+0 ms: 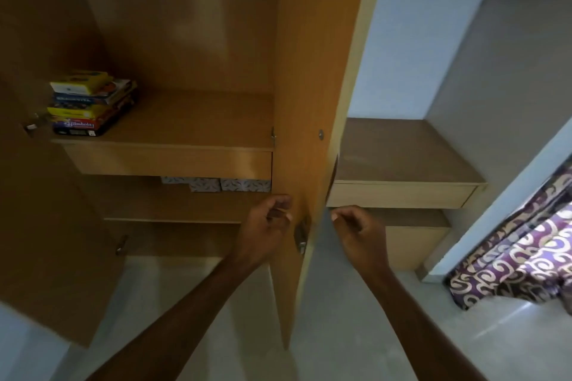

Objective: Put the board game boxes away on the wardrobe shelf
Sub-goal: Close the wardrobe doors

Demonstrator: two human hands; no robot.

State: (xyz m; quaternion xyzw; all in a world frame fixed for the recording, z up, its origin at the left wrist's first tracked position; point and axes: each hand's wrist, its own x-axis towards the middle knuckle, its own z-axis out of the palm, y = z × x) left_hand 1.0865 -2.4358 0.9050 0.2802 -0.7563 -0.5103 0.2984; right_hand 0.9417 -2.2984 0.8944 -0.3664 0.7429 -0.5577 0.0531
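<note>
Showing board game boxes stacked at the 9 o'clock end of the wardrobe shelf | door edge-on at their 3 o'clock | left hand and right hand curled either side of it, grip cannot be told | likely step: closing; swing steadily by the handle, fingers clear of the closing edge.

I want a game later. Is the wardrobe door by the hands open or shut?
Open. The brown wooden wardrobe door stands swung out, and the stack of colourful board game boxes shows on the wooden shelf.
</note>
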